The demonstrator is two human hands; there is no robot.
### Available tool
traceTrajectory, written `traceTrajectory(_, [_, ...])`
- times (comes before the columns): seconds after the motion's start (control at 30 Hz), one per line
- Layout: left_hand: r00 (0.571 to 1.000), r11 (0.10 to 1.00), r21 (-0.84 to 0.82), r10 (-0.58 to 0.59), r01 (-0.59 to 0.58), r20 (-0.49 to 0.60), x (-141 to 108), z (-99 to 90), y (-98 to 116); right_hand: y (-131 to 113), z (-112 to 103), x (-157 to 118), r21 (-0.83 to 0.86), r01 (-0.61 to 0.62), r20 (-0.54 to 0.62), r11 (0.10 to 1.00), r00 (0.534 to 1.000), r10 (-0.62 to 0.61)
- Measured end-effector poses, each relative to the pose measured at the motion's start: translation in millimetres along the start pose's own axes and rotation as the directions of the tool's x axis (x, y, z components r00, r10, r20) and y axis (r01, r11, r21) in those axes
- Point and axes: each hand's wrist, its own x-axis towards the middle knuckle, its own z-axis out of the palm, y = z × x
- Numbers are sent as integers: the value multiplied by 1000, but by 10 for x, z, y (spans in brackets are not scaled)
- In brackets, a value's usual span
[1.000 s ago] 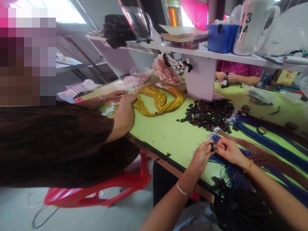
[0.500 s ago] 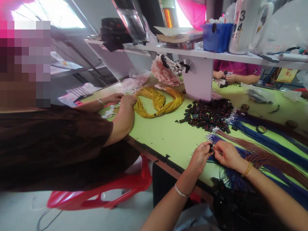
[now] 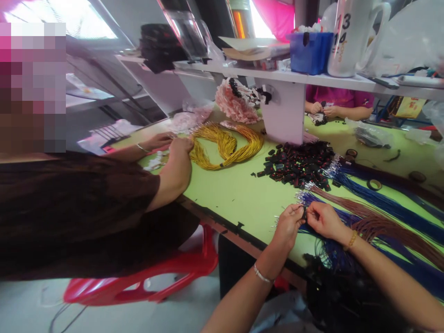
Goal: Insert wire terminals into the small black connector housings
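Observation:
My left hand [image 3: 289, 223] pinches a small black connector [image 3: 304, 213] near the table's front edge. Right beside it, my right hand [image 3: 323, 219] has its fingers closed at the connector's other side; what they hold is too small to make out. Blue-purple wires [image 3: 342, 216] with metal ends lie under and behind my hands. Beyond them are a bundle of brown wires [image 3: 373, 226] and another of blue wires [image 3: 364, 190]. A heap of black connectors [image 3: 300, 164] lies farther back on the green table [image 3: 222, 199].
At the left, a person in dark clothing [image 3: 76, 212] works beside yellow wires [image 3: 225, 143]. A red chair [image 3: 138, 286] stands below. Across the table sits a person in a purple top [image 3: 352, 99]. A shelf [image 3: 243, 71] holds a blue bin [image 3: 310, 53] and a white mug [image 3: 350, 41].
The view has shifted slightly. My fingers have closed in more around the black connector, which now shows less.

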Motion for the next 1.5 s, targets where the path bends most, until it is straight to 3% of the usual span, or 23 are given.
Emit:
traceTrajectory(0.13, [999, 999, 49, 19, -17, -34, -25, 31, -1, 16, 14, 2, 31, -36, 12, 999, 999, 35])
traceTrajectory(0.27, [1000, 998, 59, 1, 1, -29, -34, 65, 27, 174, -266, 101, 78, -79, 43, 994, 996, 76])
traceTrajectory(0.33, [1000, 999, 38, -5, 5, -12, -19, 80, 27, 337, -434, 165, -111, -171, -53, 979, 985, 166])
traceTrajectory(0.4, [1000, 1000, 12, -24, 24, -6, 9, 86, 7, 521, -549, 214, -360, -287, -92, 888, 958, 273])
traceTrajectory(0.47, [999, 999, -9, -51, 50, -13, 42, 78, -25, 681, -596, 241, -431, -270, -15, 861, 956, 292])
traceTrajectory(0.57, [998, 998, -18, -61, 60, -19, 75, 45, -65, 805, -592, 246, -393, -244, 46, 887, 958, 284])
traceTrajectory(0.73, [998, 998, 10, -59, 59, 1, 69, 11, -70, 715, -613, 226, -544, -151, 64, 825, 974, 220])
traceTrajectory(0.87, [998, 998, 15, -60, 60, 8, 59, 21, -67, 626, -662, 219, -640, -117, 104, 760, 966, 236])
traceTrajectory(1.03, [998, 998, 6, -59, 59, 17, 60, 26, -76, 683, -669, 241, -601, -101, 158, 793, 957, 242])
traceTrajectory(1.27, [999, 999, 16, -48, 48, 16, 47, 39, -79, 705, -717, 250, -531, -210, 36, 821, 962, 269])
traceTrajectory(1.37, [999, 999, 23, -44, 44, 8, 37, 51, -77, 590, -667, 331, -376, -205, 13, 904, 974, 227])
traceTrajectory(1.5, [999, 999, 19, -32, 32, 10, 24, 47, -87, 354, -524, 521, -104, -97, -29, 990, 995, 95])
